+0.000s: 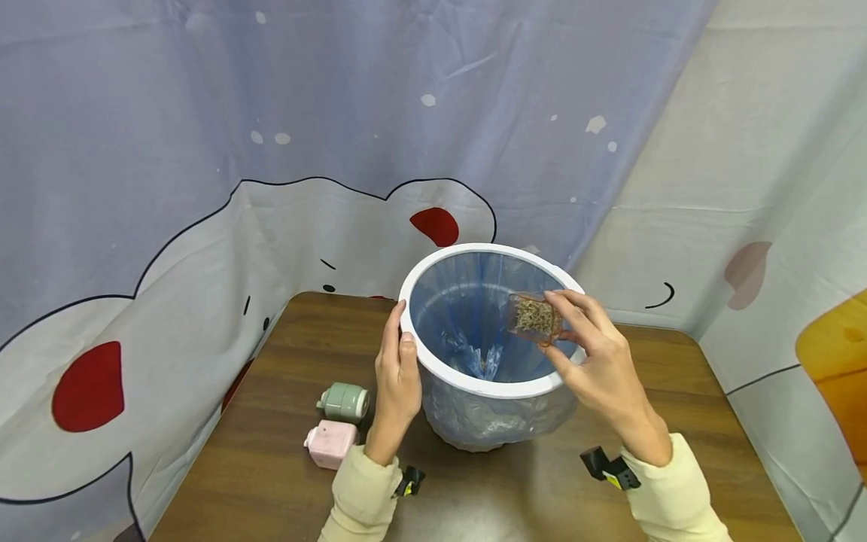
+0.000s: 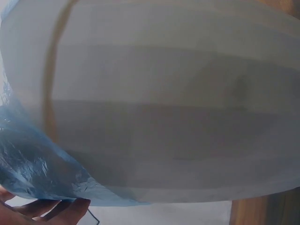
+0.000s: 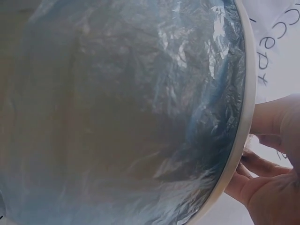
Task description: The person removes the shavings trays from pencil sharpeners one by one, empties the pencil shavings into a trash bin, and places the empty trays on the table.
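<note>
A big purple-and-white cloth curtain [image 1: 339, 90] hangs behind a brown wooden table [image 1: 311, 331]. On the table stands a round white bin [image 1: 501, 389] with a thin, shiny blue plastic bag [image 1: 440, 316] lining it.

The right hand [image 1: 599, 357] is partly closed. It pinches the task's thing, a small see-through tub [image 1: 512, 312], between the thumb and fingers. The left hand [image 1: 396, 380] is not closed round anything. Its fingers are mostly straight and touch the left side of the bin, by the rim.

To the left, 2 little things lie on the table near the left wrist: a rounded green bottle [image 1: 343, 402] and a boxy pink bottle [image 1: 331, 444].

The tub is tilted over the bin's opening, near its right side. Gray-brown dry bits [image 1: 534, 316] show in it. I cannot tell if any are dropping.

I think the step in hand is tipping the bits out. The next move would call for turning the tub further and maybe giving it a tap, keeping it inside the rim, while the left hand steadies the bin.
</note>
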`<state>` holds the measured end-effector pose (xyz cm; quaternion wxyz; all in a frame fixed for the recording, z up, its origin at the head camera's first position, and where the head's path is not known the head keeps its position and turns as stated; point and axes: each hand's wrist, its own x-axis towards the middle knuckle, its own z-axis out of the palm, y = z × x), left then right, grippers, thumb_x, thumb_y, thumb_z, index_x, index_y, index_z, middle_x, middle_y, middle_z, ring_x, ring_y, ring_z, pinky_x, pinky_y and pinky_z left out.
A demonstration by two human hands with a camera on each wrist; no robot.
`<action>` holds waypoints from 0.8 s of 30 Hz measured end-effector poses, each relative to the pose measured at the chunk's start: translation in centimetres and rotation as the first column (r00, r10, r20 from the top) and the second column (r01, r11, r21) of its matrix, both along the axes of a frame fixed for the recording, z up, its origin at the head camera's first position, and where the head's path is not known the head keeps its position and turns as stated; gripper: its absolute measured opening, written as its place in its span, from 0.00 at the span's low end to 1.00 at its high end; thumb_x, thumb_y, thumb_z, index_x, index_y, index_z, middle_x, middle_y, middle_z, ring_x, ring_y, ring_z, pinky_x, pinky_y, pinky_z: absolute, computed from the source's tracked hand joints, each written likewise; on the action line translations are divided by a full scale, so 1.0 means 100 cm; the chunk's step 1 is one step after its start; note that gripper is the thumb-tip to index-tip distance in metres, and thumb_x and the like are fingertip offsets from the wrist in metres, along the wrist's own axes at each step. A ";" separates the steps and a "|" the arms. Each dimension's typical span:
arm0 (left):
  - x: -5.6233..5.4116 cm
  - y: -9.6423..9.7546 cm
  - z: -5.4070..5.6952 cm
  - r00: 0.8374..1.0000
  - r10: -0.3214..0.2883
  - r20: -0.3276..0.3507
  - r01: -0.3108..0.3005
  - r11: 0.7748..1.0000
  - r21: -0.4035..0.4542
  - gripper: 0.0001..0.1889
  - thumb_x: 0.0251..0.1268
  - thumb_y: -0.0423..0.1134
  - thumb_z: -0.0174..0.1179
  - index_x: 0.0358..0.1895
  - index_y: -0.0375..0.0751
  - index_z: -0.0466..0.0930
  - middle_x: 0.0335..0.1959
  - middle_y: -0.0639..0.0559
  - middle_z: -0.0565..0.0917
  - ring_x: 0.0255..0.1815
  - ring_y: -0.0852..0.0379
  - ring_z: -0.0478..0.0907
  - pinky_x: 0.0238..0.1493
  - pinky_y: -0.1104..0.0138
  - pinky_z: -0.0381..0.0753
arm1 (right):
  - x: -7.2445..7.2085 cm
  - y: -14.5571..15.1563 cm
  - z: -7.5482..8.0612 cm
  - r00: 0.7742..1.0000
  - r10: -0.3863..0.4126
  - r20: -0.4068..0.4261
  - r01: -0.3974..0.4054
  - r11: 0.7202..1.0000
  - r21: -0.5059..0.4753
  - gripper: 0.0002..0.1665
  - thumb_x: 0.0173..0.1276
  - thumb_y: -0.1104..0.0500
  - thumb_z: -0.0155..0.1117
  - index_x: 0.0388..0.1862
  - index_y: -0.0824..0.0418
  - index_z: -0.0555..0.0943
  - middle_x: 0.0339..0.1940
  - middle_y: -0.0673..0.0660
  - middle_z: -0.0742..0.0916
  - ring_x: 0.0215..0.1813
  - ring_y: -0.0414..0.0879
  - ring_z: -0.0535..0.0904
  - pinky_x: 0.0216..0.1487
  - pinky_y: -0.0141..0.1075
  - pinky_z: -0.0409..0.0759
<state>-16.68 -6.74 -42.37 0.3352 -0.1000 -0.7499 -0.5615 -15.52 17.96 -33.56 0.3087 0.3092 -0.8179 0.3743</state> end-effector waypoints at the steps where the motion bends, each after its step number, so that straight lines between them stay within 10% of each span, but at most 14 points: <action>1: 0.000 0.000 0.000 1.000 -0.003 0.000 0.003 1.000 0.004 0.24 0.70 0.38 0.40 0.68 0.46 0.59 0.67 0.50 0.65 0.63 0.51 0.66 0.56 0.51 0.68 | 0.000 0.000 0.000 1.000 -0.004 -0.004 0.004 1.000 0.009 0.41 0.38 0.80 0.70 0.58 0.67 0.74 0.55 0.63 0.75 0.44 0.49 0.77 0.40 0.23 0.76; 24: 0.000 0.000 -0.002 1.000 0.004 0.014 -0.004 1.000 -0.004 0.24 0.71 0.45 0.37 0.69 0.51 0.58 0.67 0.55 0.64 0.62 0.54 0.66 0.56 0.51 0.68 | -0.003 0.001 -0.003 0.995 -0.037 -0.091 0.052 0.983 0.176 0.39 0.43 0.76 0.66 0.60 0.63 0.73 0.57 0.63 0.75 0.47 0.48 0.76 0.46 0.19 0.68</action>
